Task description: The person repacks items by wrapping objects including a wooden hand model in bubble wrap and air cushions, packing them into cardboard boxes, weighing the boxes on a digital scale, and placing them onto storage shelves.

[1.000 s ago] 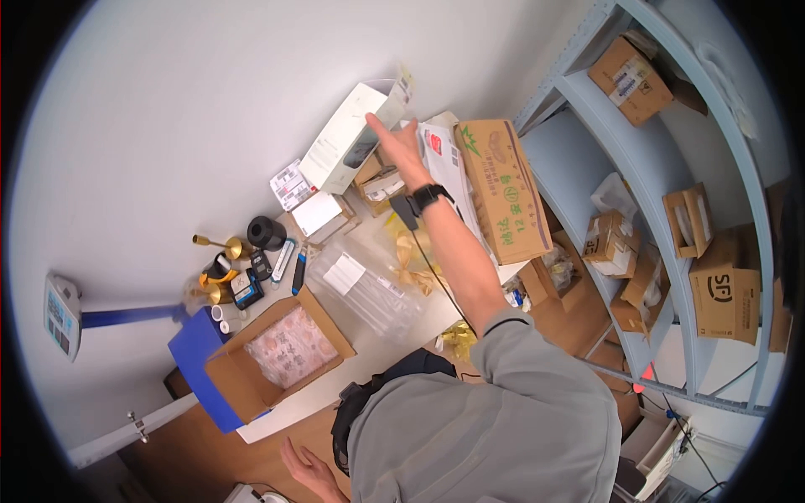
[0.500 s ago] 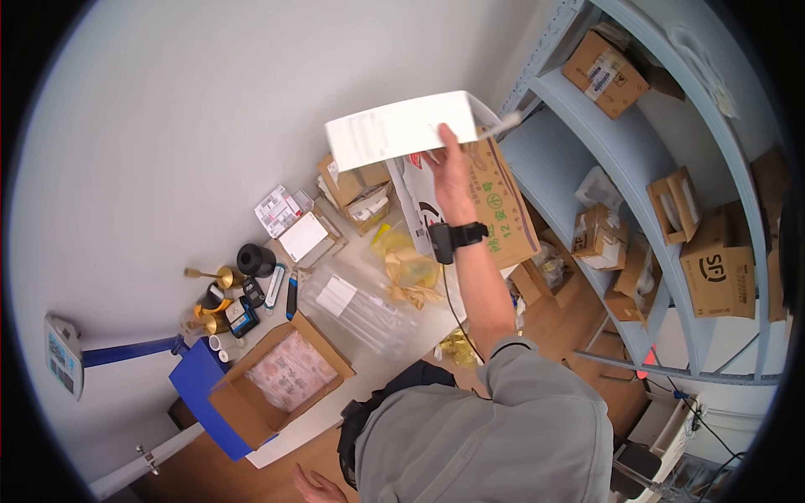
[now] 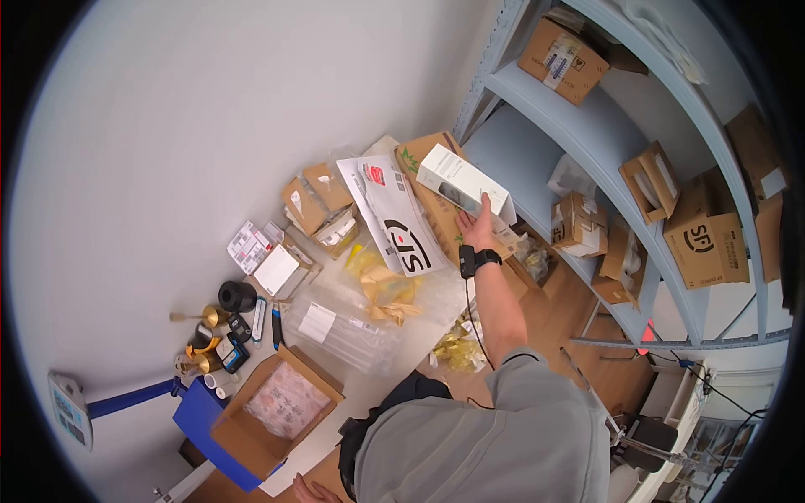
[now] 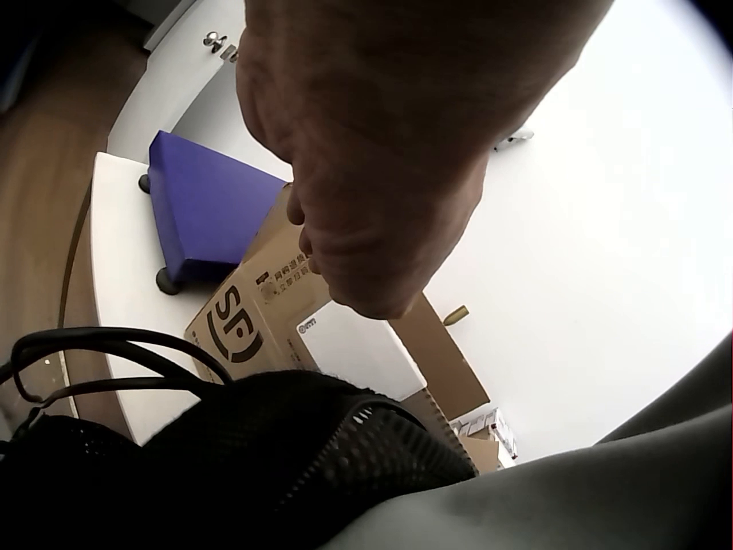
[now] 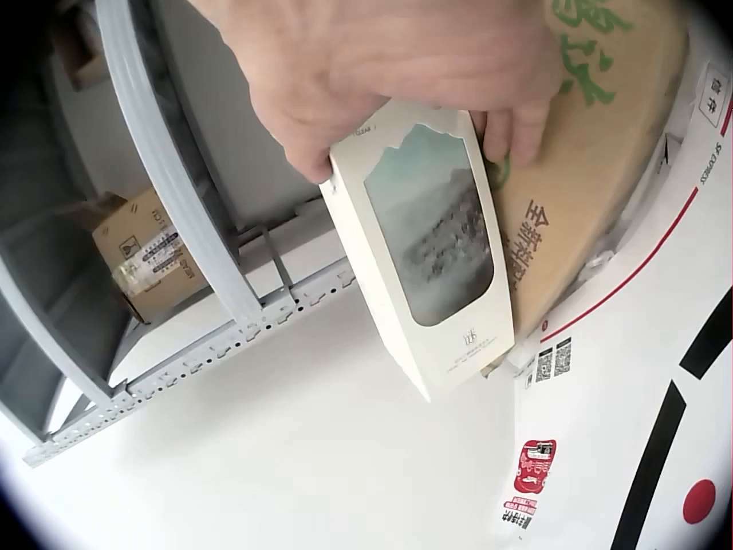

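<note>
My right hand [image 3: 478, 226] grips a white box [image 3: 459, 172] by one end, thumb on one side and fingers on the other. In the right wrist view the white box [image 5: 389, 309] has a dark, shaped panel with a misty scene on one face. It is held over a large brown carton [image 5: 584, 172] with green print, next to a white SF mailer [image 3: 390, 214]. My left hand [image 3: 314, 490] hangs low at the body, past the table's front edge, fingers loosely bent and holding nothing. In the left wrist view that left hand [image 4: 378, 218] overlaps an open carton behind it.
An open cardboard box [image 3: 239, 427] with a pink-patterned packet sits at the table's near left, on a blue scale [image 3: 197, 419]. Clear plastic sleeves [image 3: 344, 335], small cartons [image 3: 319, 197] and tools lie farther along. A grey shelf [image 3: 579, 117] with cardboard boxes stands on the right.
My right hand has carried the white box from the back of the table rightward, turning it, to over the printed carton near the shelf. My left hand stays low; the head view has shifted.
</note>
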Demonstrator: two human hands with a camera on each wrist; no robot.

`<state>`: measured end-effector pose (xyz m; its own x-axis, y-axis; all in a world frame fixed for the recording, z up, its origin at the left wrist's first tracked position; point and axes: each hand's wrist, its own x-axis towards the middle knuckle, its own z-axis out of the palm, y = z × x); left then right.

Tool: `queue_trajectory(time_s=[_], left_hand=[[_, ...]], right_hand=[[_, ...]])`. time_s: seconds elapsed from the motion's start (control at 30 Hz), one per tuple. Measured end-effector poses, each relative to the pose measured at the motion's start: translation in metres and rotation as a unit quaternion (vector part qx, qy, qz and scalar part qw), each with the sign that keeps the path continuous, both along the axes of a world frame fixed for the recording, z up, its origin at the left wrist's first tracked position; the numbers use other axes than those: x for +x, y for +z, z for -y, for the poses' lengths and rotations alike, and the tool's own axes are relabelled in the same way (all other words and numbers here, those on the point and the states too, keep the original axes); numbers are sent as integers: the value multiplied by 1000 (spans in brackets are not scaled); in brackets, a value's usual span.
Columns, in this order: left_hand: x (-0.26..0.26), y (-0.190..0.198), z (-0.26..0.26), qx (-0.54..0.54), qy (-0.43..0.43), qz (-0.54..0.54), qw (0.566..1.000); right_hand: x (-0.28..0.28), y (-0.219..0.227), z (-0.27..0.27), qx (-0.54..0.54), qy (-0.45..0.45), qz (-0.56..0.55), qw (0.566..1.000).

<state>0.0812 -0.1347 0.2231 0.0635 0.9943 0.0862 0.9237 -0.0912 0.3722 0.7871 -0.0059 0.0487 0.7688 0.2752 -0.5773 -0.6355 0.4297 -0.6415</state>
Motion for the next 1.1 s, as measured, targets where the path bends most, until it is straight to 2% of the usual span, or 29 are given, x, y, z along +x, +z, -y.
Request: queue_trajectory(time_s=[0.03, 0.23, 0.3, 0.33, 0.37, 0.4, 0.43, 0.47, 0.53, 0.57, 0.63, 0.67, 0.73, 0.83, 0.9, 0.93, 1.0, 1.1], left_hand=[[3, 5, -1, -12, 7, -1, 1000], [16, 10, -4, -22, 11, 2, 1000], [20, 13, -2, -39, 24, -6, 999], [21, 13, -2, -37, 23, -4, 999], [24, 12, -4, -35, 24, -1, 999], [27, 13, -5, -35, 33, -1, 999], [28, 15, -7, -43, 34, -2, 998], [28, 17, -8, -53, 34, -3, 998], [25, 11, -7, -53, 29, -3, 998], [26, 9, -7, -46, 17, 4, 999], [37, 15, -10, -64, 31, 1, 997], [37, 15, -10, -55, 29, -1, 998], [27, 9, -5, -30, 33, -6, 999], [15, 3, 13, -29, 82, -15, 996], [17, 6, 21, -44, 97, -19, 994], [18, 7, 24, -56, 103, -25, 993], [16, 3, 28, -73, 95, -27, 992], [17, -1, 21, -67, 72, -23, 995]], right_hand=[[0, 4, 2, 2, -3, 1, 1000], [-3, 22, 36, -11, 184, -46, 982], [-13, 30, 40, -50, 181, -58, 980], [-21, 40, 43, -164, 239, 10, 957], [-30, 57, 42, -273, 293, 80, 913], [-49, 68, 30, -372, 306, 163, 861], [-76, 86, 19, -438, 333, 293, 782], [-104, 105, 7, -491, 352, 414, 681], [-150, 125, -19, -439, 335, 587, 593], [-166, 119, -36, -439, 340, 585, 591], [-182, 101, -63, -563, 324, 656, 384], [-175, 89, -69, -561, 330, 657, 381], [-156, 71, -86, -516, 484, 503, 497], [-127, 88, -74, -531, 461, 522, 482], [-102, 109, -55, -487, 410, 545, 545], [-80, 106, -46, -491, 411, 544, 543], [-37, 95, -33, -384, 420, 601, 561], [-24, 101, -24, -339, 400, 627, 575]])
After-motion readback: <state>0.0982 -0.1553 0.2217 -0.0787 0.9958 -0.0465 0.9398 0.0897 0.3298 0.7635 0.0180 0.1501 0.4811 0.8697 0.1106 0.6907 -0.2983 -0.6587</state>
